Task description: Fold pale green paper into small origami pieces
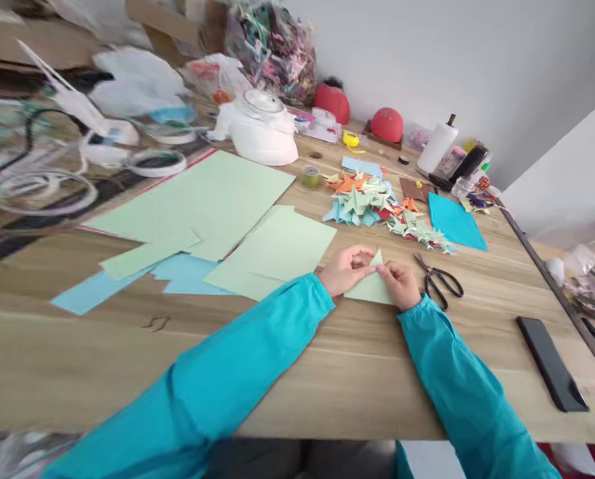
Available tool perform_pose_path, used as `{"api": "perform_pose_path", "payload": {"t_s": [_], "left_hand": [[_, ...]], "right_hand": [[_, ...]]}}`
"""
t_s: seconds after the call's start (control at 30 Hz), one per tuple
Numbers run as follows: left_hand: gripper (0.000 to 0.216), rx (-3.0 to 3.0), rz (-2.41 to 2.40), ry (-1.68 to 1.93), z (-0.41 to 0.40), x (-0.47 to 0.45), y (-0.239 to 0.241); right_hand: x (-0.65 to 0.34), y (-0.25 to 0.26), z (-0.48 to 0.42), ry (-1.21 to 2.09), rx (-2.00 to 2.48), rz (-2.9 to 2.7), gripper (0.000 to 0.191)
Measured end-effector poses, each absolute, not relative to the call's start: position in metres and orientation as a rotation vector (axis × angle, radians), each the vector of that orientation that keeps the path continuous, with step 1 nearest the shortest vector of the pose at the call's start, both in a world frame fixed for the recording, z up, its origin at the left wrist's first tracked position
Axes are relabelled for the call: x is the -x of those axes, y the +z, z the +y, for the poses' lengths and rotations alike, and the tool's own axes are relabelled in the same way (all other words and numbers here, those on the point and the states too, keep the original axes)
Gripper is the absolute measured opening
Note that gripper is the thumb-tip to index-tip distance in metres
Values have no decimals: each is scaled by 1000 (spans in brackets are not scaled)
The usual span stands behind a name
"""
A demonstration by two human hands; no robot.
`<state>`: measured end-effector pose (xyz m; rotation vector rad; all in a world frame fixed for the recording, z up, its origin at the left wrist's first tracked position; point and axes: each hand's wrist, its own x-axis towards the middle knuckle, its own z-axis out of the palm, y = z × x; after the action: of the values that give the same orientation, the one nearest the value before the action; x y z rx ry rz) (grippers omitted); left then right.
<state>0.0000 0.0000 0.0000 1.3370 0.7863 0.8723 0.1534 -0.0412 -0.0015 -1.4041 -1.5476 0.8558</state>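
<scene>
both hands (350, 269) (398, 283) pinch a pale green paper (369, 291) beside scissors (437, 279).

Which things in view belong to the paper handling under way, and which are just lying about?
Likely part of it:
- small green paper, held by the left hand and right hand
- larger green sheets
- pile of paper stars
- scissors

Seemingly just lying about:
- black phone-like object
- yellow tape measure
- red domed objects

A wood-grained table (347, 379) stands beside pale walls (427, 60).
</scene>
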Motion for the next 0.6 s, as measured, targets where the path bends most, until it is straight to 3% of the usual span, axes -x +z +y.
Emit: {"api": "perform_pose_path", "payload": {"t_s": [0.17,0.6], "left_hand": [[37,-1245,783,909,0,3,6],[43,-1684,720,772,2,6,1]], "right_hand": [[-157,-7,-37,820,1413,-1461,49],[-153,-4,-44,872,1334,-1503,45]]}}
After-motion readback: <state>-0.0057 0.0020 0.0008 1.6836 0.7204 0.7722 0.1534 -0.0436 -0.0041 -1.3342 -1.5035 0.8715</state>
